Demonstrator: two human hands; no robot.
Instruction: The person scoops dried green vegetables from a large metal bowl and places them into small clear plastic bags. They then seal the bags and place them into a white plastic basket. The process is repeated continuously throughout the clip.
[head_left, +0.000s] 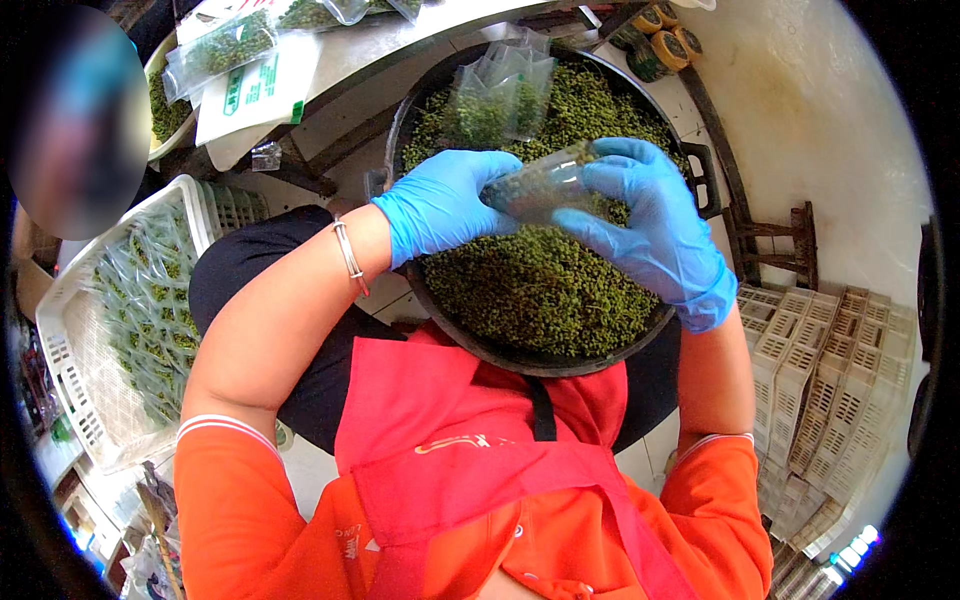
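Observation:
Both my hands wear blue gloves and hold one small clear plastic bag (pixel 540 185) partly filled with small green peppercorns. My left hand (pixel 440 205) grips the bag's left end, and my right hand (pixel 655 225) pinches its right end. The bag hangs just above a large round black pan (pixel 700 165) heaped with the same green peppercorns (pixel 540 290), resting on my lap. A bunch of empty clear bags (pixel 500 85) lies on the peppercorns at the pan's far side.
A white plastic crate (pixel 70 330) at my left holds several filled bags. On the table behind the pan lie filled bags (pixel 225 45) and a white-and-green pouch (pixel 255 95). Stacked white crates (pixel 830 380) stand at my right, tape rolls (pixel 665 45) beyond the pan. Another person is at the far left.

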